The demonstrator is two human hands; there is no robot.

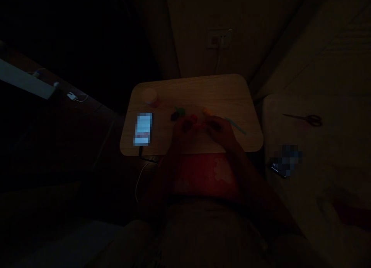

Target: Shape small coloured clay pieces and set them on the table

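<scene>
The scene is very dark. Over the front half of a small wooden table (162, 140), my left hand (182, 129) and my right hand (219, 129) face each other with fingers curled in. Between their fingertips is a thin small red piece (198, 125), pinched from both sides; its kind is too dim to make out. Just beyond the fingers lie a red lump (194, 116) and an orange-yellow lump (206, 111). Past my left hand sit a green lump (181, 111) and a dark lump (174, 116). A pale teal stick (237, 127) rests beside my right hand.
A lit phone (143, 128) with a cable lies on the table's left, below a pale-lidded jar (150, 96). To the right, on a pale surface, are scissors (313, 120) and another phone (285, 163). A wall socket (219, 39) holds a plugged cord behind the table.
</scene>
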